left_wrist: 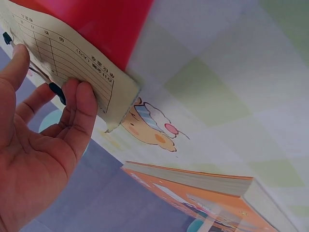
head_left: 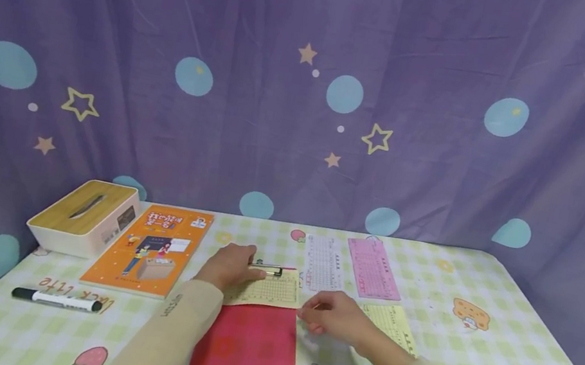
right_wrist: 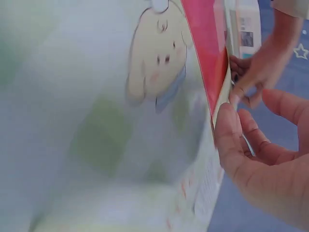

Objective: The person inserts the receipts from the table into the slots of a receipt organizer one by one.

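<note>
A red clipboard (head_left: 248,351) lies on the table in front of me, a pale yellow printed slip (head_left: 273,290) across its far end. At that end is a metal clip (head_left: 272,270) with black tips. My left hand (head_left: 230,268) grips this clip, thumb on one side and fingers curled at the other; the left wrist view shows the slip (left_wrist: 72,53) beneath it. With thumb and fingertips, my right hand (head_left: 335,320) pinches the slip's near right corner by the board's edge. The right wrist view shows these fingers (right_wrist: 229,130) against the edge.
A white slip (head_left: 323,265), a pink slip (head_left: 374,268) and another yellow slip (head_left: 390,327) lie to the right. On the left are an orange book (head_left: 159,270), a tissue box with a wooden lid (head_left: 87,212) and a black-and-white marker (head_left: 57,299). A purple curtain hangs behind.
</note>
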The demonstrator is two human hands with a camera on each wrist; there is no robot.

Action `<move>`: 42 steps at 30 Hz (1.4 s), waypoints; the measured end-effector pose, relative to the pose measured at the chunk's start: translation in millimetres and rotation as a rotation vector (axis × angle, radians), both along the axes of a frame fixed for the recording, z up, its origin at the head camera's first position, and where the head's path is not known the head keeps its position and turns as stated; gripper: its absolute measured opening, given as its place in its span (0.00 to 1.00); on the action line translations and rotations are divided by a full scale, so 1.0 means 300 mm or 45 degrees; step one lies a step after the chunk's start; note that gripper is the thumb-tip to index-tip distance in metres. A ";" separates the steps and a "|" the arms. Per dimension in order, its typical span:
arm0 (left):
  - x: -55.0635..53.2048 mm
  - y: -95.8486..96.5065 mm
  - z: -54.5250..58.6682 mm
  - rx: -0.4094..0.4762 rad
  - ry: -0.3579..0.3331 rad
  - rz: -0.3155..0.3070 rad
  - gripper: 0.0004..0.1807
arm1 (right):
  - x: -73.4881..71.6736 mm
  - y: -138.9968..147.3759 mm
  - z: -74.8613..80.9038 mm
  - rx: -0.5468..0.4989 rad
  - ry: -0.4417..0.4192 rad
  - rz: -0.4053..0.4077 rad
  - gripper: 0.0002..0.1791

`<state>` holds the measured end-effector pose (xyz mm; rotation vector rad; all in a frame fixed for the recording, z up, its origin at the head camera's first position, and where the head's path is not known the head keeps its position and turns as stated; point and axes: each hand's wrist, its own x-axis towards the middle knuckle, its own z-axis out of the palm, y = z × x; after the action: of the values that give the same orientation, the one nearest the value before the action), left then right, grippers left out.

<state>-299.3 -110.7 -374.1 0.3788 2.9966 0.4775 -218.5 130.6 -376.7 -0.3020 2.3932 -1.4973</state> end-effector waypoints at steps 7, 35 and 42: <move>-0.009 0.001 -0.001 0.006 -0.003 -0.014 0.17 | 0.043 0.205 0.059 0.036 0.079 -0.009 0.13; -0.001 0.012 0.002 -0.047 0.077 -0.026 0.18 | 0.069 0.434 -0.053 0.801 0.061 -0.286 0.52; -0.001 0.009 -0.004 -0.050 0.080 -0.017 0.18 | 0.053 0.409 -0.024 0.883 -0.030 -0.259 0.50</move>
<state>-299.7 -108.0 -375.2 0.4179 3.0565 0.4123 -202.7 253.4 -383.9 0.1209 2.7975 -0.6409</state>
